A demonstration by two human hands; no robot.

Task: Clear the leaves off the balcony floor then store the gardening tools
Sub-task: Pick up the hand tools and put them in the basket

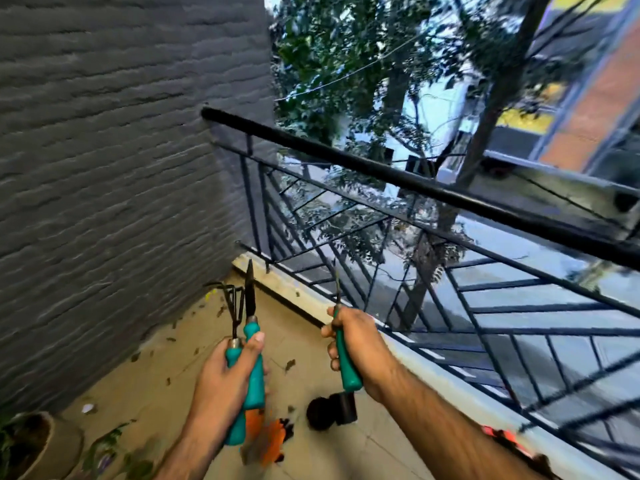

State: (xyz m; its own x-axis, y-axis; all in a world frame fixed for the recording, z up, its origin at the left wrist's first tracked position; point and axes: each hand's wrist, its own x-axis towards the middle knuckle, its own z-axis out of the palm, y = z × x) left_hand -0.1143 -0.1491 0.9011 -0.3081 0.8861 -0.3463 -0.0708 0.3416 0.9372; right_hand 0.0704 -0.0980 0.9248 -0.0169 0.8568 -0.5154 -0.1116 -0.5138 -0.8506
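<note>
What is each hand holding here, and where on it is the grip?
The left hand grips two teal-handled tools together by their handles: a small rake and a narrow trowel. The right hand grips a third tool around its teal handle.

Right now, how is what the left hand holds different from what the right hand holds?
The left hand grips two tools, a clawed rake and a pointed trowel. The right hand grips one thin tool with a narrower tip. All have teal handles and point upward.

My left hand [225,368] and right hand [353,344] are raised before me, fingers curled tight (forearms bare), the left wrist seemingly bent
</note>
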